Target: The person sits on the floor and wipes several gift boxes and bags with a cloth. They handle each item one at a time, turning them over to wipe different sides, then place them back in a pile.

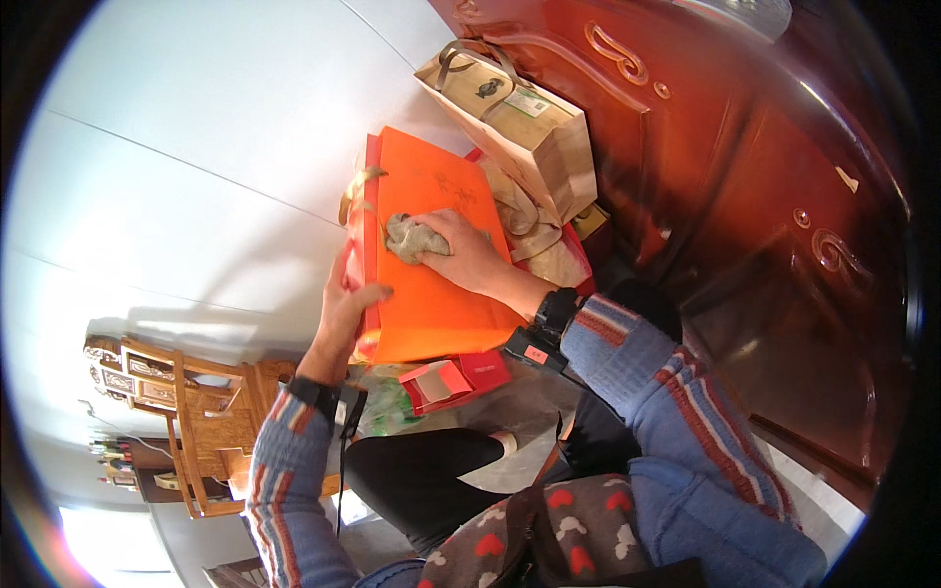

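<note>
The orange gift bag (441,306) is in the middle of the frame, and it leans to one side. It has a red side and a gold ribbon handle (355,192) on its left edge. Some dark marks are on the upper right part of its big flat face.

The right hand (466,252) is closed around a crumpled gray-green cloth (412,238). It presses the cloth on the orange face, near the middle of the frame. The left hand (343,309) holds the bag at its left edge. Its thumb is on the front, and its other fingers go round the red side, where they are hard to see.

Just behind the orange bag, up and to the right, stands a tan paper bag (562,155) with brown handles. Below the orange bag is a small red box (477,370) with a pale flap. Some clear green plastic (387,407) lies to the left of the box.

A shiny red-brown wooden cabinet (765,186) with carved swirls fills the right side of the frame. A white wall (196,186) fills the upper left. At the lower left is a carved wooden chair (206,402). A dark apron (549,534) with red and white hearts shows at the bottom.
</note>
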{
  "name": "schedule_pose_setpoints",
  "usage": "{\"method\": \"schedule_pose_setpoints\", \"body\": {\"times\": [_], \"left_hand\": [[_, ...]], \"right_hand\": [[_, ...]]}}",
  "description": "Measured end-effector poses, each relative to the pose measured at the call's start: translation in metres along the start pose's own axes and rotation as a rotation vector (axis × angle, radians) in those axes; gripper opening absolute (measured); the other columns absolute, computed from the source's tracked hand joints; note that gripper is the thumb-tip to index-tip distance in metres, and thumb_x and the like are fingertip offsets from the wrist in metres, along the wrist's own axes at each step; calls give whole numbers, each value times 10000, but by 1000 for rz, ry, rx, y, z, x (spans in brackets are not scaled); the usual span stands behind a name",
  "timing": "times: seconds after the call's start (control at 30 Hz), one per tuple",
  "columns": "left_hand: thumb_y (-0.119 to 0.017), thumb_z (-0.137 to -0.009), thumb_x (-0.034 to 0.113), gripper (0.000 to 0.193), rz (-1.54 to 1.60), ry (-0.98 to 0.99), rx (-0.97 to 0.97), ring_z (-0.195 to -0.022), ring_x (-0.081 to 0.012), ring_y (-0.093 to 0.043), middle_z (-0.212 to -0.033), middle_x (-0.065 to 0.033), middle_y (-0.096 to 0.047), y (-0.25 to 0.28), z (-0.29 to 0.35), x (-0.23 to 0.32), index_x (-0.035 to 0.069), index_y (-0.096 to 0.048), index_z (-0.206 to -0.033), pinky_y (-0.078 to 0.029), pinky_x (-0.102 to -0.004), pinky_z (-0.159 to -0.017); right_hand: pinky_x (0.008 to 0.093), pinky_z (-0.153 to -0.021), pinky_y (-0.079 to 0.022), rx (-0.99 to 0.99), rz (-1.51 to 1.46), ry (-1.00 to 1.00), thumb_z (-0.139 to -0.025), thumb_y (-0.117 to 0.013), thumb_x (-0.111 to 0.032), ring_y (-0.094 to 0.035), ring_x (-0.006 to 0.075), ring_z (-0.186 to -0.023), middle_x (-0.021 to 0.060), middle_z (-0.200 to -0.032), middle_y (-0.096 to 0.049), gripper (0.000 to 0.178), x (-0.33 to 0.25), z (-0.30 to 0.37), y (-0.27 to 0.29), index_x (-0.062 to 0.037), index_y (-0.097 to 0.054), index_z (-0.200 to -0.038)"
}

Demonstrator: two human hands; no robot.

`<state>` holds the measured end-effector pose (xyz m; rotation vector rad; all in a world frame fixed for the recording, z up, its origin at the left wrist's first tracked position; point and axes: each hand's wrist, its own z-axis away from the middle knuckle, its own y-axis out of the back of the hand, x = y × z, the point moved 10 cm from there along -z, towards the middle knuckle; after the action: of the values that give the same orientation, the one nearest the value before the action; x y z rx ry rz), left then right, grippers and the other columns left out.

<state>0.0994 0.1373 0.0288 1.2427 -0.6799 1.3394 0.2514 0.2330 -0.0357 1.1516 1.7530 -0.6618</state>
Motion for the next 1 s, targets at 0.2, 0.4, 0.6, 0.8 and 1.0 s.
{"method": "schedule_pose_setpoints", "body": {"times": [0.2, 0.4, 0.6, 0.8, 1.0], "left_hand": [[-646, -746, -85, 970, 149, 20, -38, -1136, -246, -664, -1339, -171, -620, -11, 80, 2, 18, -226, -1615, -545, -393, -978], [-657, -711, -101, 1014, 225, 48, -61, -1304, -269, -566, -1479, -173, -516, -30, 117, -3, 24, -223, -1619, -468, -390, -1089], [-659, -697, -105, 1030, 134, -8, -100, -1369, -270, -518, -1511, -164, -492, -33, 125, -3, 26, -224, -1621, -404, -406, -1148], [-678, -677, -54, 1041, 198, 33, 10, -1349, -280, -541, -1468, -174, -536, -12, 151, -3, 42, -247, -1620, -418, -431, -1139], [-686, -678, -7, 1025, 174, 14, 84, -1238, -274, -623, -1323, -168, -641, 15, 147, -7, 42, -263, -1611, -473, -432, -1091]], "right_hand": [[422, -1049, -462, 188, 192, -228, -866, -736, -108, -564, 351, -1253, 176, -1304, -612, 450, 47, -6, 38, -75, -625, -1301], [445, -1070, -445, 287, 163, 2, -850, -718, -47, -534, 370, -1272, 174, -1327, -586, 509, -6, 2, 50, -117, -612, -1344], [477, -1061, -432, 270, 73, 160, -824, -721, -18, -526, 379, -1229, 174, -1263, -574, 544, -38, -2, 31, -152, -609, -1340], [476, -1066, -429, 427, 355, -232, -842, -741, -117, -522, 390, -1242, 190, -1289, -568, 506, 48, -5, 73, -151, -611, -1330], [467, -1085, -418, 249, 333, -336, -884, -731, -205, -511, 400, -1277, 196, -1325, -573, 475, 57, 13, 36, -113, -599, -1331]]}}
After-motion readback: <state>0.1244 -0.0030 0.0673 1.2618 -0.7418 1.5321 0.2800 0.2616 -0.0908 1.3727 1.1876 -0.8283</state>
